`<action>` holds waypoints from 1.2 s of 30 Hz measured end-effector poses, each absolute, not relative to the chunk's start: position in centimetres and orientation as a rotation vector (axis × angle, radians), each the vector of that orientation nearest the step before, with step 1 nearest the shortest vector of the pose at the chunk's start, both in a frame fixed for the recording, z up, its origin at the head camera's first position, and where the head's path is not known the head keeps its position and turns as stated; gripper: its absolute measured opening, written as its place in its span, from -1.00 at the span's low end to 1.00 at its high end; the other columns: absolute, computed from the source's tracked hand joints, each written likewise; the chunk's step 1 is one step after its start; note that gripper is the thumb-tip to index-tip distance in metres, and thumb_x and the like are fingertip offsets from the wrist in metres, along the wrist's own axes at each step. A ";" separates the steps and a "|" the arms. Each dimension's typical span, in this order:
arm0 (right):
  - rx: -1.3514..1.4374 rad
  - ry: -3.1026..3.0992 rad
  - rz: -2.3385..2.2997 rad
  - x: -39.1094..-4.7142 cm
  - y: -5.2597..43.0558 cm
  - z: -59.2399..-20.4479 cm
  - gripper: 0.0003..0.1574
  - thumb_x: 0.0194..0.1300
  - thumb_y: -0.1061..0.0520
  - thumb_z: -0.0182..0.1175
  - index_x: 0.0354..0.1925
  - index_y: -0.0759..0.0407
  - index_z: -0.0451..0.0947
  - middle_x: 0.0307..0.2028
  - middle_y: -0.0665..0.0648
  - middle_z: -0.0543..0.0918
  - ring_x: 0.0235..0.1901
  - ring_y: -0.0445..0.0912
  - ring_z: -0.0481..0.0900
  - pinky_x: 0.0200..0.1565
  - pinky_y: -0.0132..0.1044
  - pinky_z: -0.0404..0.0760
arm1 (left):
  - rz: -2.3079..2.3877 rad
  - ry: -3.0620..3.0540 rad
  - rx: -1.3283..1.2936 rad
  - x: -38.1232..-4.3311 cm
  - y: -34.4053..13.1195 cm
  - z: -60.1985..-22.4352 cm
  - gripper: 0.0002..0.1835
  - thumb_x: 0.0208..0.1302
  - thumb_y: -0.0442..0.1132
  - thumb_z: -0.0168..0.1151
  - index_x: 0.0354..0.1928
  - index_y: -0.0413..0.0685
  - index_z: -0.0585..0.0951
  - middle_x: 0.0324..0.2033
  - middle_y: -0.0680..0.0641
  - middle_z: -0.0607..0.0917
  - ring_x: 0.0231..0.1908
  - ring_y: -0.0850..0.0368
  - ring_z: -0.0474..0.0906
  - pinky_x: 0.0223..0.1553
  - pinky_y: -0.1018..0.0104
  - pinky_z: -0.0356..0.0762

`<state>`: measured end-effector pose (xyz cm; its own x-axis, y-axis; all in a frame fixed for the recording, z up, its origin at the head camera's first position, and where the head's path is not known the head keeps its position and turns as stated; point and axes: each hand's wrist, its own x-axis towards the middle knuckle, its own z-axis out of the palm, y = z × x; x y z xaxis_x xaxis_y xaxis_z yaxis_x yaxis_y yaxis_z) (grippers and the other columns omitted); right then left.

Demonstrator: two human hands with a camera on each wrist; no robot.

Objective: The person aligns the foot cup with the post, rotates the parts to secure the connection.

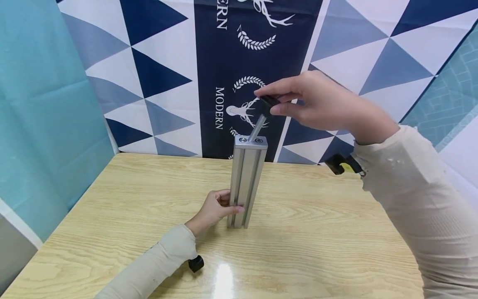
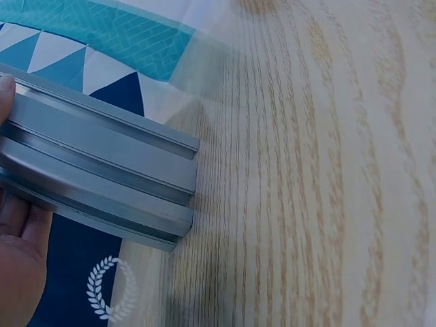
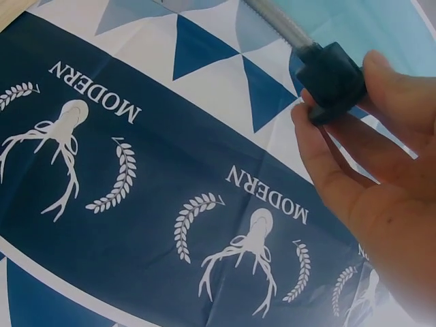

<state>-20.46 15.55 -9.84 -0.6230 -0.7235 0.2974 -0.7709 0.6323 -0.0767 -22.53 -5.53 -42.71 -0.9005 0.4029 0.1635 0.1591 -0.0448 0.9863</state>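
Observation:
An aluminium profile [image 1: 244,178] with long grooves stands upright on the wooden table. My left hand [image 1: 213,209] grips it near its lower end, thumb across the front face. In the left wrist view the profile's lower end [image 2: 157,184] meets the table. Above it, my right hand [image 1: 317,99] pinches the black base of a levelling foot [image 1: 268,104] between thumb and fingers. The foot's threaded rod [image 3: 283,24] slants down to the middle of the profile's top end, between two round holes. Whether the rod's tip is inside a hole cannot be seen.
The wooden table [image 1: 317,232] spreads around the profile. Behind it hangs a patterned cloth [image 1: 160,74] of blue and white triangles with a navy stripe. A teal cloth [image 1: 37,104] hangs at the left. Small black devices are fixed at both wrists.

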 end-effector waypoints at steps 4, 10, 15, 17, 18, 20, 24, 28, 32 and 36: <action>1.191 -2.588 0.448 -20.6 15.9 -10.1 -0.49 0.35 0.29 0.15 0.24 0.08 0.48 0.13 0.14 0.60 -0.05 -0.11 0.64 -0.16 -0.38 0.63 | 2.058 2.052 0.603 -22.5 -5.5 -42.8 -0.49 0.08 -0.30 0.45 0.11 -0.21 0.58 -0.14 -0.15 0.72 -0.17 0.17 0.67 -0.09 0.26 0.64; 1.206 -2.511 0.491 -20.5 16.2 -9.9 -0.51 0.34 0.31 0.15 0.23 0.11 0.50 0.08 0.09 0.63 -0.17 -0.25 0.62 -0.47 -0.54 0.41 | 2.065 2.046 0.597 -22.6 -5.5 -43.0 -0.49 0.07 -0.28 0.45 0.11 -0.21 0.58 -0.15 -0.12 0.73 -0.18 0.17 0.67 -0.09 0.26 0.64; 1.253 -2.544 0.383 -20.5 15.8 -9.8 -0.48 0.34 0.31 0.16 0.23 0.05 0.50 0.14 0.08 0.59 -0.12 -0.18 0.61 -0.43 -0.52 0.44 | 2.065 2.046 0.605 -22.6 -5.6 -43.0 -0.49 0.07 -0.25 0.46 0.09 -0.22 0.59 -0.16 -0.11 0.73 -0.18 0.18 0.67 -0.09 0.27 0.64; 1.279 -2.540 0.345 -20.6 15.6 -9.8 -0.48 0.33 0.32 0.16 0.23 0.06 0.50 0.12 0.11 0.60 -0.27 -0.16 0.59 -0.50 -0.48 0.40 | 2.061 2.050 0.613 -22.6 -5.6 -43.0 -0.48 0.07 -0.24 0.46 0.10 -0.21 0.59 -0.16 -0.11 0.73 -0.18 0.18 0.67 -0.09 0.27 0.64; 1.291 -2.538 0.333 -20.7 15.5 -9.8 -0.49 0.33 0.32 0.16 0.22 0.07 0.50 0.10 0.11 0.61 -0.36 -0.15 0.57 -0.54 -0.47 0.37 | 2.059 2.050 0.615 -22.6 -5.6 -43.0 -0.48 0.06 -0.24 0.46 0.10 -0.21 0.59 -0.16 -0.11 0.73 -0.18 0.19 0.67 -0.09 0.28 0.64; 1.318 -2.531 0.317 -20.7 15.4 -9.7 -0.50 0.34 0.33 0.15 0.22 0.09 0.51 0.07 0.13 0.63 -0.46 -0.15 0.50 -0.60 -0.41 0.29 | 2.054 2.054 0.613 -22.7 -5.6 -43.1 -0.48 0.07 -0.24 0.46 0.11 -0.21 0.59 -0.15 -0.10 0.73 -0.18 0.19 0.66 -0.09 0.28 0.64; 1.339 -2.549 0.304 -20.6 15.1 -9.4 -0.51 0.33 0.33 0.16 0.21 0.11 0.51 0.05 0.14 0.64 -0.42 -0.14 0.53 -0.59 -0.42 0.30 | 2.053 2.055 0.612 -22.7 -5.6 -43.0 -0.48 0.08 -0.26 0.46 0.11 -0.22 0.58 -0.16 -0.10 0.73 -0.19 0.20 0.66 -0.10 0.30 0.64; 1.334 -2.565 0.253 -20.6 14.8 -9.2 -0.49 0.32 0.33 0.18 0.22 0.11 0.51 0.04 0.12 0.65 -0.25 -0.14 0.62 -0.36 -0.42 0.55 | 2.049 2.054 0.611 -22.7 -5.6 -42.9 -0.47 0.07 -0.24 0.46 0.11 -0.22 0.58 -0.16 -0.11 0.73 -0.19 0.20 0.66 -0.11 0.32 0.64; 1.340 -2.566 0.201 -20.7 14.4 -8.9 -0.51 0.32 0.32 0.18 0.21 0.12 0.51 0.01 0.12 0.67 -0.24 -0.13 0.64 -0.22 -0.28 0.64 | 2.041 2.058 0.615 -22.6 -5.6 -42.8 -0.46 0.06 -0.22 0.47 0.11 -0.21 0.58 -0.16 -0.12 0.73 -0.19 0.20 0.65 -0.12 0.32 0.64; 1.348 -2.564 0.154 -20.7 14.1 -8.8 -0.51 0.31 0.32 0.19 0.20 0.14 0.52 -0.03 0.11 0.69 -0.28 -0.14 0.63 -0.23 -0.28 0.63 | 2.032 2.073 0.624 -22.6 -5.6 -42.7 -0.48 0.06 -0.24 0.47 0.10 -0.19 0.60 -0.16 -0.11 0.73 -0.19 0.19 0.65 -0.13 0.31 0.64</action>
<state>-20.72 14.10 -8.84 -0.5459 -0.7967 0.2592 -0.8220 0.5691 0.0181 -22.61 -5.59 -42.67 -0.8973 0.4092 0.1655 0.1737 -0.0175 0.9846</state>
